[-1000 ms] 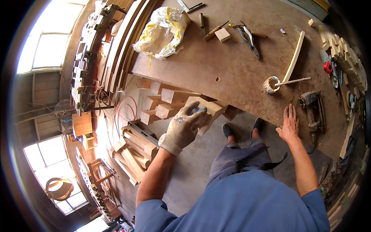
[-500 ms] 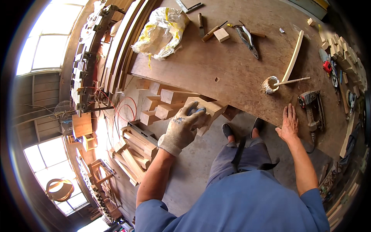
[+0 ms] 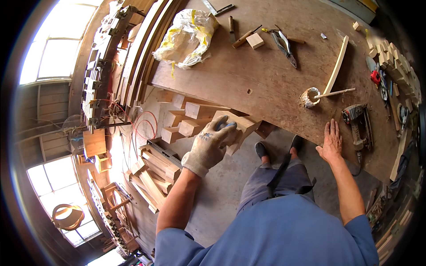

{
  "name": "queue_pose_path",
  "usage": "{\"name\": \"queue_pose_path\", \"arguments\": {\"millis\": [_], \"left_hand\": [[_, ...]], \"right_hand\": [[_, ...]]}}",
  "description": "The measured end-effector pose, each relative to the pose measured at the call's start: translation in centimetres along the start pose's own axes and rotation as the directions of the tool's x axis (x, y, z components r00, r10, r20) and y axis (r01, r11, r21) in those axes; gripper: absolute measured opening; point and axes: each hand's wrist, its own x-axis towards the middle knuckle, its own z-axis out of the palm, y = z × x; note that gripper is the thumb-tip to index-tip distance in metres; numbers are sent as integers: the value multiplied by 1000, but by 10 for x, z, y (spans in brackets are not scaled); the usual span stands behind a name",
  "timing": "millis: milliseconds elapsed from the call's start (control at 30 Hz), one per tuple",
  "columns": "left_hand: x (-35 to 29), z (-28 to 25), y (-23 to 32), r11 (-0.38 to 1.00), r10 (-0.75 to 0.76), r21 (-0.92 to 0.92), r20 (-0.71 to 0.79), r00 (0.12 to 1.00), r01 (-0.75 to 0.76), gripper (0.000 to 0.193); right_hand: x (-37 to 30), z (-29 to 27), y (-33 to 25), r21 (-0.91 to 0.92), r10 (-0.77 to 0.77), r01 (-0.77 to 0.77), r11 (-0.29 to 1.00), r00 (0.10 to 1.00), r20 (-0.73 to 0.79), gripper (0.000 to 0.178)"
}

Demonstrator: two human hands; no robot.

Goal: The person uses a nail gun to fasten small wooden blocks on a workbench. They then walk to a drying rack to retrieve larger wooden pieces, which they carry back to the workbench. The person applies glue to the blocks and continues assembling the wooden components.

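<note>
Grip of the gloved left hand [image 3: 207,145]: its fingers were bent against a thick wooden beam [image 3: 245,124]; whether they clasped the wood or merely rested on it, I could not tell

Wooden beam: it was at the near edge of the workbench [image 3: 222,80], left of that edge's middle, with a pale face turned up; whether beam and workbench touched was unclear

Bare right hand [image 3: 332,144]: it lay palm down on the workbench, close to the near edge and toward the right end, fingers extended and grasping nothing

Nail gun [image 3: 355,126]: it lay on its side on the workbench, toward the right end

Crusted pot [image 3: 306,98]: it sat on the right half of the workbench, and a thin stick [image 3: 341,92] jutted out of it toward the right end

Pale wood strip [image 3: 338,64]: it lay on the right half of the workbench, running from the pot toward the far side

Pliers [image 3: 284,48] and square block [image 3: 255,41]: both lay on the far half of the workbench, apart from each other

Plastic bag [image 3: 191,40]: it lay crumpled at the left end of the workbench

Stacked beams [image 3: 202,110]: they showed just beyond the near edge of the workbench, toward its left end
</note>
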Motion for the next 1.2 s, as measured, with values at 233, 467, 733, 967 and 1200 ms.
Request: {"name": "queue_pose_path", "arguments": {"millis": [233, 467, 733, 967, 1200], "left_hand": [[-7, -8, 6, 997, -38, -76, -182, 983, 24, 66], [-18, 54, -12, 956, -246, -268, -522, 817, 116, 43], [-7, 84, -11, 905, -390, -382, -575, 719, 186, 37], [-7, 88, -14, 900, -406, -385, -578, 708, 202, 37], [-7, 86, -13, 884, -414, -438, -569, 711, 164, 36]], "right_hand": [[2, 3, 5, 23, -25, 26, 999, 999, -22, 112], [2, 4, 5, 32, -37, 39, 999, 998, -44, 111], [3, 10, 8, 17, -23, 24, 1000, 999, -42, 112], [2, 9, 7, 17, -26, 27, 999, 999, -44, 112], [2, 10, 8, 13, -33, 34, 999, 998, -47, 112]]}}
